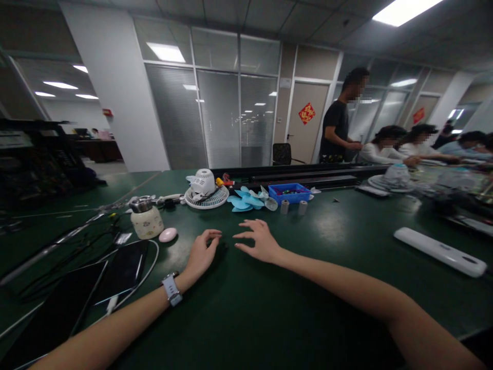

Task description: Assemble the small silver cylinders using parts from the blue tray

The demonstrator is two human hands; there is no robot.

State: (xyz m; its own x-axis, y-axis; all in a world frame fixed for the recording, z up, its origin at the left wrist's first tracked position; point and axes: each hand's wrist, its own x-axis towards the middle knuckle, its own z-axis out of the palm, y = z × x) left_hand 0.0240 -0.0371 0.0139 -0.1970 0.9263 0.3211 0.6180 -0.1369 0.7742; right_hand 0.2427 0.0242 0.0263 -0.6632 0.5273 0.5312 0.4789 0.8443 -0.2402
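Dark green worktop (231, 329) in an office, dark-screened devices (57, 313) at near left with a white cable (156, 257) looping round them. Left forearm passes over that cluster; best judged to be kept lifted so the cable doesn't snag. Light-banded watch (171, 290) on that wrist.

Left hand (202, 253): grip half curled, thumb and fingers a little apart, nothing held. Right hand (261, 242): grip looser, fingers fanned toward the left hand, also bare. Hands near each other, not touching; can't tell whether either rests on the surface.

Pink oval object (168, 235) sits just left of the left hand, beside a patterned jar (147, 223) with a metal top. Smooth and rounded, so likely slippery; a light pinch from both sides should suit it.

Beyond the right hand: blue fan blades (246, 201), thin-looking, probably better taken near the hub than by the edges. Two metal cylinders (302, 208) stand upright to their right, likely easy to tip, so fingers should come in from above. Behind those, blue tray (290, 196) with small mixed bits, unclear. White fan part (204, 187) left of the blades.

Farther back, a standing person (335, 123), seated people at right, door with red decoration (307, 113).
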